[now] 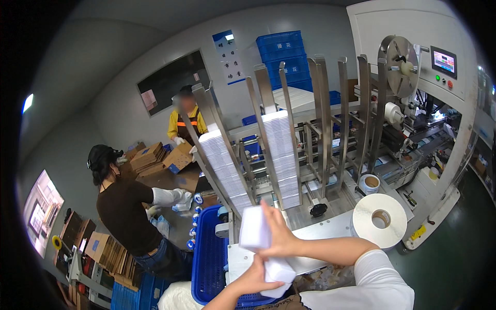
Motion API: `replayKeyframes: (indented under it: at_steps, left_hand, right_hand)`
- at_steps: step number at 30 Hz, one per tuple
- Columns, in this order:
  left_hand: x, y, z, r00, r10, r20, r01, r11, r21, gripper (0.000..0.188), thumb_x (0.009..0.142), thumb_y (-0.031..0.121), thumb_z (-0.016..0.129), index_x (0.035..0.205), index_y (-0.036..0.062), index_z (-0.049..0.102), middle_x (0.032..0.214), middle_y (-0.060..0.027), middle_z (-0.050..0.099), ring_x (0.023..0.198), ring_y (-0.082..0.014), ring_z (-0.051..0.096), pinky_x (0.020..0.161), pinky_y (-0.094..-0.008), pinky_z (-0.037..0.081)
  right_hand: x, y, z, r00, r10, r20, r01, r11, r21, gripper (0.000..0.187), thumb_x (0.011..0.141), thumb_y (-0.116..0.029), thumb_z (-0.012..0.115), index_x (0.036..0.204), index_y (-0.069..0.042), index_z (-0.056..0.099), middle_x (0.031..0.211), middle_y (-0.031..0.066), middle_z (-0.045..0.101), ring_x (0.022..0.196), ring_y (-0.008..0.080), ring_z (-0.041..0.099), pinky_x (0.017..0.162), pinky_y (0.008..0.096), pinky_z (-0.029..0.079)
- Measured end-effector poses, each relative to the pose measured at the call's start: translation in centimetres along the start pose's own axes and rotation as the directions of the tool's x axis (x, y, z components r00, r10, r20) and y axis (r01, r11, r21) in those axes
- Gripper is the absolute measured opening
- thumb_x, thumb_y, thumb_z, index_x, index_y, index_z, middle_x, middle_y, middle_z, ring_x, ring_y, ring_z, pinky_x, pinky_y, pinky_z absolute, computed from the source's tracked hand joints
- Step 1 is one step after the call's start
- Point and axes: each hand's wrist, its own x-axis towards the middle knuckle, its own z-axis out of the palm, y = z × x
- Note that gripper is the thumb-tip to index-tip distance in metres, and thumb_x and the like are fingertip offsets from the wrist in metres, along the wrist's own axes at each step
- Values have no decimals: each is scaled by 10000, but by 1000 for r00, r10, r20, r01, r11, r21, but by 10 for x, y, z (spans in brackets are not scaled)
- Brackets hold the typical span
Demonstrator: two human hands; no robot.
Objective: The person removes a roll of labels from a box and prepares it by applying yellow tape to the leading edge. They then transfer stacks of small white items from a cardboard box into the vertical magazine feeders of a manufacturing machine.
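My right hand (279,233) grips an upright white stack (254,228) of flat pieces in front of the machine. Just below it, my left hand (253,278) is closed on a second white stack (279,273), held close to my body. My hands nearly meet, and whether the two stacks touch is hard to tell. Beyond them, tall metal guide rails hold a left column (225,168) and a right column (281,157) of layered white pieces. What exactly the pieces are cannot be made out.
A blue crate (202,258) stands left of the machine's metal ledge (323,232). On that ledge lies a large label roll (380,221), with a smaller roll (369,183) behind. Two people, one in brown (126,209) and one in yellow (192,121), work by cartons (150,157) at left.
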Motion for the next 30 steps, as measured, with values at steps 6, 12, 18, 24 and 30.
replayKeyframes:
  at_steps: [6, 12, 18, 24, 30]
  left_hand:
    - [18, -16, 15, 997, 22, -72, -41, 958, -282, 809, 733, 322, 782, 1164, -43, 203, 1180, -241, 387, 1152, -277, 429, 959, -356, 390]
    - [-28, -66, -8, 921, -381, -82, 200, 642, -740, 692, 793, 263, 686, 1260, -5, 250, 1220, -244, 439, 1138, -308, 491, 939, -407, 439]
    - [-56, -86, -13, 868, -473, -151, 79, 432, -898, 611, 786, 142, 641, 1269, 63, 275, 1176, -189, 463, 1079, -301, 525, 903, -423, 469]
    - [-73, -76, -16, 818, -540, -198, 56, 418, -907, 585, 809, 180, 594, 1303, 20, 323, 1192, -181, 491, 1067, -296, 547, 915, -426, 466]
    - [-78, -83, -17, 811, -558, -175, 86, 409, -909, 573, 820, 200, 575, 1307, 7, 341, 1192, -190, 505, 1073, -313, 546, 923, -443, 461]
  right_hand:
    - [94, 14, -15, 920, 391, 19, -242, 531, 812, 1191, 679, -170, 767, 1474, -148, -119, 1376, 202, 343, 1275, 321, 380, 1048, 448, 336]
    - [285, -60, -178, 514, -805, -295, 340, 508, -792, 1358, 514, -246, 862, 1479, -239, -93, 1311, 205, 277, 1211, 380, 311, 1040, 518, 241]
    - [331, -66, -211, 801, -589, 102, 31, -128, -991, 1166, 650, -75, 777, 1477, -365, 8, 1356, 128, 324, 1280, 299, 320, 1098, 462, 214]
    - [336, -66, -206, 866, -478, 146, 23, -255, -967, 1073, 707, -96, 742, 1480, -364, 49, 1360, 115, 372, 1295, 287, 328, 1105, 432, 221]
    - [294, -50, -196, 953, -257, 160, 171, 22, -985, 1215, 569, -333, 861, 1495, -262, 78, 1346, 149, 400, 1278, 321, 352, 1097, 479, 194]
